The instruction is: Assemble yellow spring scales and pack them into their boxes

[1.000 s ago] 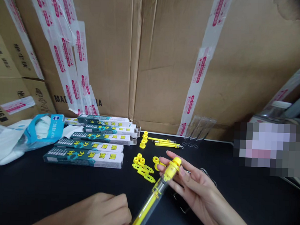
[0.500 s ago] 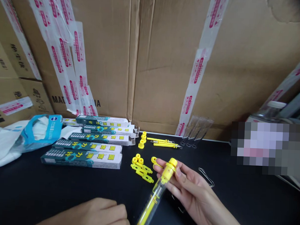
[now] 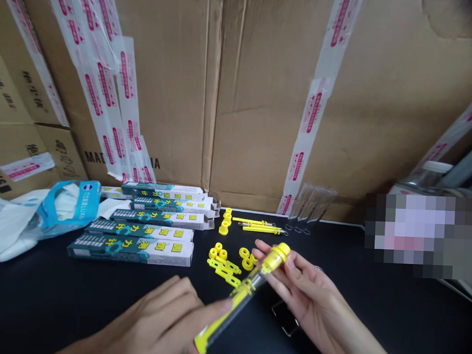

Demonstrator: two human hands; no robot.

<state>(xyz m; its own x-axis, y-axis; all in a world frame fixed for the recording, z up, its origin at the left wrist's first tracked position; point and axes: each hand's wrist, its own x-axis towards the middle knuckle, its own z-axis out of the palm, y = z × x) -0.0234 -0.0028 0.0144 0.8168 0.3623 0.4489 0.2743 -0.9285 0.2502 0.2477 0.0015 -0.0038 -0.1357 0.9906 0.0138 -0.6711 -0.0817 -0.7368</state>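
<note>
A clear tubular spring scale with a yellow inner rod and yellow ends lies slanted between my hands. My right hand grips its upper end at the yellow cap, between thumb and fingers. On the lower end is my left hand, its index finger along the tube; its thumb is mostly hidden. Just beyond the tube lie yellow rings, flat yellow plates and small yellow caps. Bent metal wire pieces rest on the black table under my right hand.
Several printed boxes are lined up at the left, beside a blue and white plastic bag. Yellow rods with springs, more yellow caps and clear tubes lie farther back. A cardboard wall rises behind them.
My left hand has come up and right onto the tube's lower end. The spring scale has shifted slightly up and right, with my right hand still at its cap.
</note>
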